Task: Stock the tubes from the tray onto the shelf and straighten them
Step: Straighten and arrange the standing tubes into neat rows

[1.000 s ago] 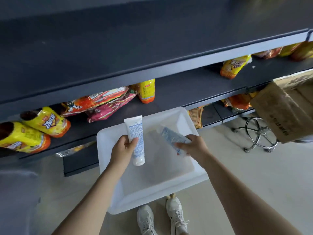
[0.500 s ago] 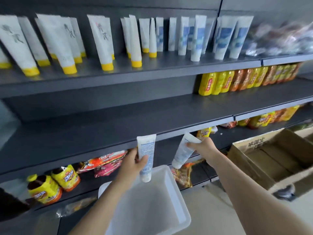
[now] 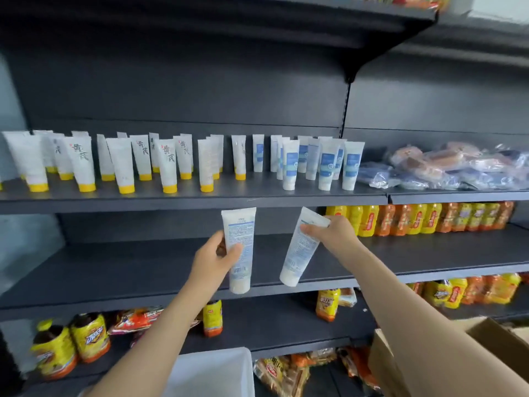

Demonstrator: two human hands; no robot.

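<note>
My left hand [image 3: 213, 260] grips a white tube with blue print [image 3: 240, 247], cap down and nearly upright. My right hand [image 3: 333, 232] pinches the flat upper end of a second white tube [image 3: 299, 250], which hangs tilted with its cap at the lower left. Both tubes hang in front of the middle shelf, just below the upper shelf [image 3: 200, 197]. On that shelf stand several yellow-capped tubes [image 3: 83, 163] at the left and several white-capped blue-label tubes [image 3: 326, 164] at the right. The white tray [image 3: 217, 373] lies below my arms at the bottom edge.
Clear bags of packaged goods [image 3: 446, 167] fill the upper shelf's right end. Orange and yellow bottles [image 3: 423, 219] line the back right of the middle shelf [image 3: 128, 270]. Snack bags and bottles [image 3: 71, 342] lie on the lower shelf. A cardboard box [image 3: 486, 336] sits at the lower right.
Both hands have lifted their tubes from the tray up to just under the upper shelf. My view has tilted upward, so the tube shelf is now central and the tray is nearly out of view.
</note>
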